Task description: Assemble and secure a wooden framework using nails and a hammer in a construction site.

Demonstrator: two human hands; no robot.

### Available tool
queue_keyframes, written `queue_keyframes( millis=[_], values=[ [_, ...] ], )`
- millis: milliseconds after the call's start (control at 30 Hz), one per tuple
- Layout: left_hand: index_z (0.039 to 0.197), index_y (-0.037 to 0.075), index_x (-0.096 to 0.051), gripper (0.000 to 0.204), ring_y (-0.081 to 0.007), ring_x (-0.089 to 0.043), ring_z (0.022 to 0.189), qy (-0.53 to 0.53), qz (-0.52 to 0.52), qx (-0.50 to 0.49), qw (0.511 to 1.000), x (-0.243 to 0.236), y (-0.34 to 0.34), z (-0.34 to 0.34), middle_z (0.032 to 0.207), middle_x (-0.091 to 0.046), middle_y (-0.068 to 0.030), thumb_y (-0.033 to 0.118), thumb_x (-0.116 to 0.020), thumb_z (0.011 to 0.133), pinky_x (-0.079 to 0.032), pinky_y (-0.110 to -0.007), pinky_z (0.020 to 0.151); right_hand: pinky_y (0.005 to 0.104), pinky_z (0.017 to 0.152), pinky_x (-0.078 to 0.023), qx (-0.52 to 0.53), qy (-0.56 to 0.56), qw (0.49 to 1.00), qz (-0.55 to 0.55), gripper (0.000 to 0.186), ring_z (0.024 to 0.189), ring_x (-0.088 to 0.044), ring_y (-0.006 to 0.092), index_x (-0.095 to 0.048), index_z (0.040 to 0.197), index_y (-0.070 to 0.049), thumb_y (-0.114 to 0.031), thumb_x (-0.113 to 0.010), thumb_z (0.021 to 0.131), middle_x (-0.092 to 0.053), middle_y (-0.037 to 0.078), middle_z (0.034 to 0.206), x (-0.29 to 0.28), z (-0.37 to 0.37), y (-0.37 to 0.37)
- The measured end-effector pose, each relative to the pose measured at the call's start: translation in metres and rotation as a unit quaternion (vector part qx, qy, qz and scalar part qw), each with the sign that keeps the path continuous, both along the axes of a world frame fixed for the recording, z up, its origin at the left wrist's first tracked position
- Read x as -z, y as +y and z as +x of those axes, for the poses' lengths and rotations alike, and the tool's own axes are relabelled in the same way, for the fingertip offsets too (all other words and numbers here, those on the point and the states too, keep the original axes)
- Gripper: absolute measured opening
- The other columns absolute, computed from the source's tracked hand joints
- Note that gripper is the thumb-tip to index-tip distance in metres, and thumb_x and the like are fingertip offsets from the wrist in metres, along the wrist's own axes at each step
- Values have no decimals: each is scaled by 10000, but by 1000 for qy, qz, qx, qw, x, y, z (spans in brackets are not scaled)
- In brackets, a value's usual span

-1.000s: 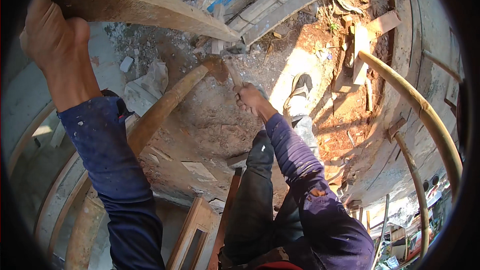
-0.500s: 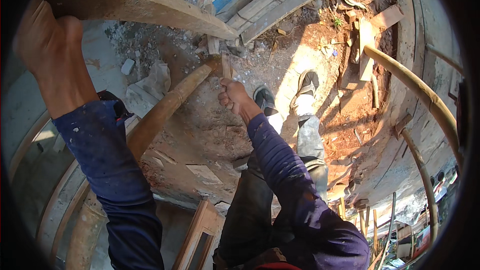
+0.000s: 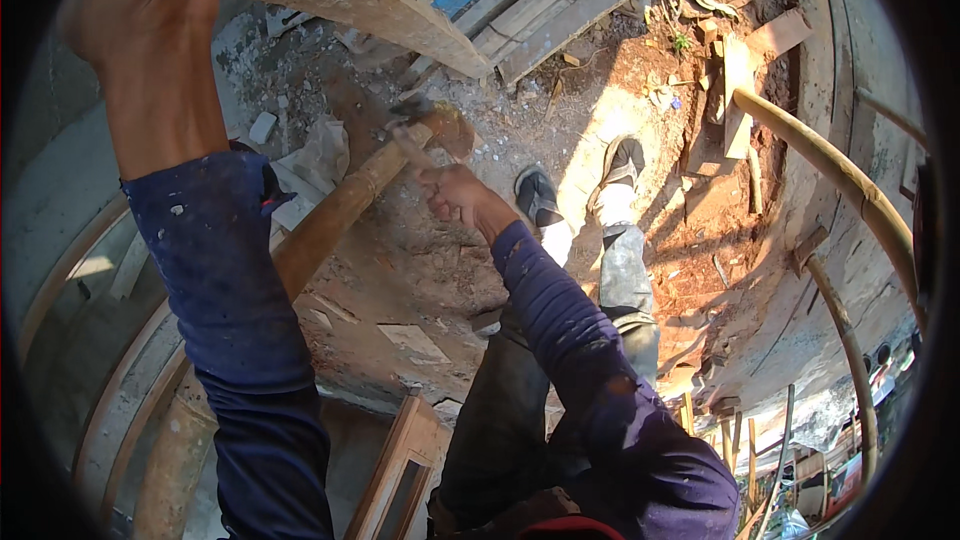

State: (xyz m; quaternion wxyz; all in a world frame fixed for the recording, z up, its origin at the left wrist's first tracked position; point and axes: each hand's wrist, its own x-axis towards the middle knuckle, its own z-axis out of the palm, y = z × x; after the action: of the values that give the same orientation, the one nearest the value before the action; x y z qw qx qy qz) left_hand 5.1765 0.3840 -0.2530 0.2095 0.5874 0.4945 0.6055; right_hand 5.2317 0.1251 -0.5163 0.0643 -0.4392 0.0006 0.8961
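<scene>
At the upper left my left hand grips a thick wooden plank, its fingers partly lost past the dark rim. The plank slants down to the right and ends above the dirt. Nearer the middle, my right hand is closed around the wooden handle of what looks like a hammer. Motion smears its head, close to the end of a round bamboo pole. I cannot tell whether the two touch. That pole runs from there down to the lower left, passing behind my left forearm.
Stacked boards lie beyond the plank. My shoes stand on rubble-strewn dirt. Nailed wood pieces and a curved bamboo pole are at the right. A wooden frame leans near my legs, and a stone chip lies left.
My left hand and the plank have shifted right and slightly up. My right hand has moved a little left and down, and the hammer has tilted left toward the bamboo pole.
</scene>
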Motion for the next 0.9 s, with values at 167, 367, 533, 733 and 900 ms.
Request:
queue_keyframes(
  millis=[167,367,533,733,900],
  values=[
    [867,46,-685,110,-126,-604,717,-14,35,-66,997,-2,10,5,804,-638,-11,146,-714,833,-480,-282,637,310,404,-372,76,2,997,-7,249,444,-456,143,-481,930,-9,-224,-607,941,-478,37,648,-26,42,25],
    [926,18,-658,304,-144,-611,685,-105,-145,-213,961,19,18,29,794,-636,-21,181,-815,723,-498,-298,663,298,383,-379,-114,-93,986,82,293,448,-478,126,-516,988,-16,-296,-597,962,-484,25,634,-25,155,-24],
    [1055,-27,-600,499,-251,-679,821,179,-162,-133,961,96,42,7,933,-691,-130,242,-825,700,-526,-372,730,304,366,-375,-176,-225,947,147,263,398,-477,129,-516,1032,-7,-255,-575,967,-497,30,576,-30,223,-41],
    [1039,-36,-648,466,-269,-693,905,374,-217,-144,890,82,100,43,984,-714,-179,298,-800,752,-532,-384,819,303,397,-427,3,-355,933,49,190,485,-511,133,-508,997,-13,-186,-574,956,-527,58,689,-22,255,-47],
    [994,-54,-680,441,-192,-701,842,170,-399,184,882,65,116,28,955,-717,-139,289,-821,756,-539,-321,800,275,354,-373,150,-299,942,5,111,441,-450,107,-498,951,-72,-180,-526,961,-486,5,624,-29,252,-59]
  ],
)
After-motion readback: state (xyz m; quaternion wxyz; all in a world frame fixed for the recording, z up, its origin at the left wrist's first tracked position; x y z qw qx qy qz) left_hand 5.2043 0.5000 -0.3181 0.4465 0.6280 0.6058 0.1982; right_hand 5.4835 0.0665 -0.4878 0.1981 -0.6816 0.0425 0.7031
